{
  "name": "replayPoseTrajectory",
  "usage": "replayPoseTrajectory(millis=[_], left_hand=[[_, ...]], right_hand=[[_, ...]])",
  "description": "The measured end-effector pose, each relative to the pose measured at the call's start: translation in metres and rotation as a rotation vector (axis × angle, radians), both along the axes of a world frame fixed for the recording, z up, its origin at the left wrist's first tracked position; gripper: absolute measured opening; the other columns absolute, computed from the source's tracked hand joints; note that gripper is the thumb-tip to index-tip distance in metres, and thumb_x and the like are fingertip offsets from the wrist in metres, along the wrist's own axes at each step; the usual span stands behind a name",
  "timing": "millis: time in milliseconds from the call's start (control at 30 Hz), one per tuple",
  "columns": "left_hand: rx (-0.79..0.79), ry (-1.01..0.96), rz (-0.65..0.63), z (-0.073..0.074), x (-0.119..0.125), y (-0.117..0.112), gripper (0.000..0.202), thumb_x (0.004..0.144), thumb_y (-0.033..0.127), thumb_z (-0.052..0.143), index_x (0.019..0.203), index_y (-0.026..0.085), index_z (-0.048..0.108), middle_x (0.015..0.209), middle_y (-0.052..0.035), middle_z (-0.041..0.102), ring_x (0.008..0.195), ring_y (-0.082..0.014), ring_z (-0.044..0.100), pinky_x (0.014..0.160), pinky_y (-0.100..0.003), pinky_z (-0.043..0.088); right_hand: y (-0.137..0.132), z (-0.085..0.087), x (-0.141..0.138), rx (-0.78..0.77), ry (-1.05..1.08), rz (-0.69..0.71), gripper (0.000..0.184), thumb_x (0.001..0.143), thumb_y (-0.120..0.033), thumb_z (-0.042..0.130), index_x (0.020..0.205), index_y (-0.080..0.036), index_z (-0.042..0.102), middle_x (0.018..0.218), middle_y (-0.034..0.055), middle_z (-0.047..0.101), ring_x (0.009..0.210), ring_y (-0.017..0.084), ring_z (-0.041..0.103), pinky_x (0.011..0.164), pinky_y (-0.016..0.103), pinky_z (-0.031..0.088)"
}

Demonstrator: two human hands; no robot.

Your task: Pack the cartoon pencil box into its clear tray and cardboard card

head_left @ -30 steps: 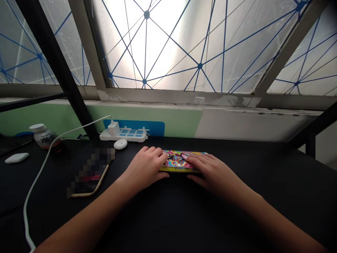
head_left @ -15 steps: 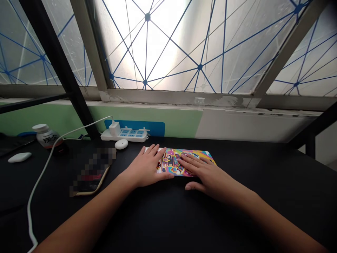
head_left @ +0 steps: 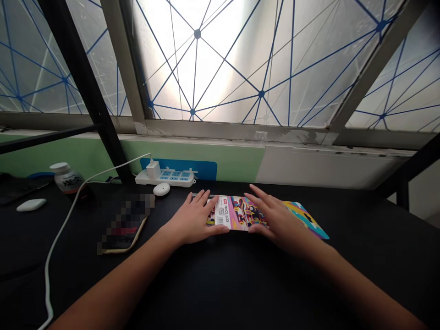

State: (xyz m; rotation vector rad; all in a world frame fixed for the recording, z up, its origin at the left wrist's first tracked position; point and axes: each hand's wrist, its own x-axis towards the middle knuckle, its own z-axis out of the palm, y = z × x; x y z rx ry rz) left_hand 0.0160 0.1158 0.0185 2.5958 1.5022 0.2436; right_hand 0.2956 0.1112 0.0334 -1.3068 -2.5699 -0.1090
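Observation:
A flat, brightly printed pencil box (head_left: pixel 241 213) lies on the black desk, with a white label reading "PENCIL BOX" toward its left side. My left hand (head_left: pixel 195 217) rests flat over its left end, fingers spread and thumb along the near edge. Over the middle and right part is my right hand (head_left: pixel 275 213), fingers apart, thumb at the near edge. A yellow and turquoise printed panel (head_left: pixel 304 217) sticks out to the right from under my right hand. Its join with the box is hidden by that hand.
Left of the hands lie a phone (head_left: pixel 125 229), a small round white case (head_left: pixel 161 189) and a white power strip (head_left: pixel 165 178) with a plugged charger. A white cable (head_left: pixel 57 240) curves past a bottle (head_left: pixel 67 178). Black frame bars and a window stand behind.
The printed panel now reaches farther right, and the labelled surface shows between my hands. My right hand has shifted slightly right, its fingers raised higher. The view has tilted slightly.

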Motion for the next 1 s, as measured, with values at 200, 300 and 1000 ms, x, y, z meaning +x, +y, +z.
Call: replayPoseTrajectory(millis=[200, 300, 1000], left_hand=[[-0.001, 0.019, -0.002, -0.002, 0.0, 0.001, 0.098, 0.084, 0.086, 0.034, 0.159, 0.023, 0.026, 0.166, -0.0157, 0.018, 0.153, -0.0359, 0.014, 0.12, -0.057, 0.014], [-0.005, 0.018, -0.008, -0.002, 0.0, 0.001, 0.101, 0.081, 0.09, 0.031, 0.158, 0.024, 0.029, 0.166, -0.0158, 0.019, 0.153, -0.0358, 0.013, 0.12, -0.058, 0.013], [-0.202, 0.063, 0.049, 0.012, -0.018, 0.004, 0.089, 0.091, 0.082, 0.018, 0.16, 0.027, 0.02, 0.168, -0.0106, 0.007, 0.154, -0.0301, 0.002, 0.121, -0.058, 0.006]], right_hand=[[-0.01, -0.007, -0.014, -0.258, -0.113, 0.134, 0.083, 0.088, -0.068, 0.057, 0.158, -0.035, 0.026, 0.164, 0.0064, 0.025, 0.15, 0.036, 0.021, 0.118, 0.061, 0.025], [-0.004, 0.007, 0.012, -0.293, -0.094, 0.095, 0.066, 0.093, -0.065, 0.052, 0.151, -0.035, 0.043, 0.157, 0.0042, 0.043, 0.145, 0.035, 0.037, 0.115, 0.055, 0.035], [-0.003, -0.024, 0.023, -0.212, -0.093, 0.113, 0.072, 0.094, -0.015, 0.042, 0.16, -0.034, 0.018, 0.166, 0.0021, 0.02, 0.151, 0.03, 0.015, 0.119, 0.059, 0.025]])
